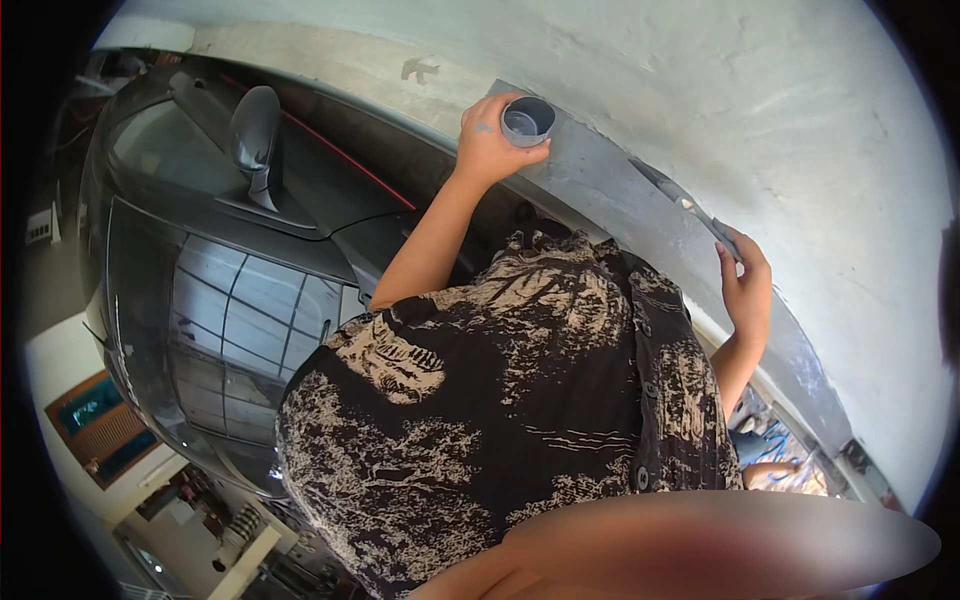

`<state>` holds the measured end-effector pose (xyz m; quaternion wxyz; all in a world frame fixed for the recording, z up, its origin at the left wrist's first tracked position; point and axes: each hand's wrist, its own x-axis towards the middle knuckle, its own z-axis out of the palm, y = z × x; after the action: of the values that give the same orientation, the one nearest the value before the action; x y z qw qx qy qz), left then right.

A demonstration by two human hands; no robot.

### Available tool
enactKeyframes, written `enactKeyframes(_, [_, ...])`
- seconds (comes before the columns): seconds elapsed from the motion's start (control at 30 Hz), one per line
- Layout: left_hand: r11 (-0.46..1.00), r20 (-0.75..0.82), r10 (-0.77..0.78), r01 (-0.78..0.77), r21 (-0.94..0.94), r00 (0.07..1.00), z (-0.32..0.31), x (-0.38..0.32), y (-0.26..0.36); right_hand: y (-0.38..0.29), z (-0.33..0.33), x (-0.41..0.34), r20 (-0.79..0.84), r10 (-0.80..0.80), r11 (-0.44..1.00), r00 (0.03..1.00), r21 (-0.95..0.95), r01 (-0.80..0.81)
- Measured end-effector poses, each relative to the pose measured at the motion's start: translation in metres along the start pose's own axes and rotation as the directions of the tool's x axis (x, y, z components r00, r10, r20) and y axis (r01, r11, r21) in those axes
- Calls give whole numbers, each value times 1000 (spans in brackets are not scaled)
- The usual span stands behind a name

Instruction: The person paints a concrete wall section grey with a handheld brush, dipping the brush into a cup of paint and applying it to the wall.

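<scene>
My left hand (486,142) grips a small round cup (528,121) smeared with grey, its open top facing up; grey liquid seems to lie at the bottom. A grey smear marks the back of that hand. Away to the right, my right hand (744,274) pinches the end of a slim grey-coated tool (709,219), which looks like a paintbrush. Its far end lies against the upper edge of a grey-painted band (592,161) on the pale wall (750,97). Whether the tip touches the band cannot be told.
A dark car (225,300) with a side mirror (253,139) stands close on my left, leaving a narrow gap to the wall. A wooden door (101,420) is farther off. Behind me at lower right, another person's arm (769,471) shows near blue cord (776,439).
</scene>
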<state>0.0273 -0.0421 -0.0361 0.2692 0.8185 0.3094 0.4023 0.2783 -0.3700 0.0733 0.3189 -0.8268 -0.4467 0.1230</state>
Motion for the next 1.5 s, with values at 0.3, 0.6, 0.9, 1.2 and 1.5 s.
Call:
enactKeyframes(0.3, [970, -240, -61, 114, 214, 969, -22, -35, -3, -104, -6, 85, 97, -571, 819, 815, 5, 573])
enactKeyframes(0.6, [948, -384, -75, 185, 259, 920, -54, -41, -11, -130, 32, 113, 85, -488, 862, 869, 206, 464])
enactKeyframes(0.9, [843, -490, -417, 528, 108, 766, -80, -76, 4, -39, 60, 114, 186, -246, 969, 951, 80, 235])
enactKeyframes(1.2, [832, -533, -370, 527, 175, 761, -104, -111, -10, 20, 63, 88, 87, 19, 988, 996, -156, -5])
enactKeyframes(1.5, [869, -519, -381, 488, 82, 765, -99, -81, -24, 44, 53, 53, -81, -66, 990, 995, -132, 55])
